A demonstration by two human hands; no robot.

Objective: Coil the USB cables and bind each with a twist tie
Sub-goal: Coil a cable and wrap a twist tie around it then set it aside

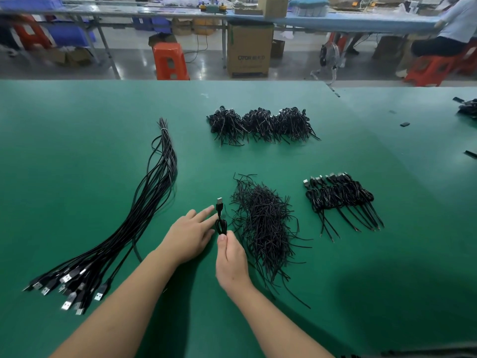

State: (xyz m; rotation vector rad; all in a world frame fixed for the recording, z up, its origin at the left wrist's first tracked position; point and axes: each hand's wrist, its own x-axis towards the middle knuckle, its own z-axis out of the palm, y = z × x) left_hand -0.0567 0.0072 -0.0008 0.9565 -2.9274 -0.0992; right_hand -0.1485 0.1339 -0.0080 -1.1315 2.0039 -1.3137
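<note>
Coiled black USB cable [221, 223], plug up; right hand [231, 262] fingers pinching coil, left hand [189, 236] fingers straight.

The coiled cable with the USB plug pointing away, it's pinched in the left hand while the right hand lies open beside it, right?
Not quite: the head view shows the right hand pinching the coiled cable, while the left hand lies open beside it.

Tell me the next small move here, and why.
Probably pick a twist tie from the tie pile with the left hand: the right hand pinches the coiled cable, which shows no tie, and the left hand is open.
</note>
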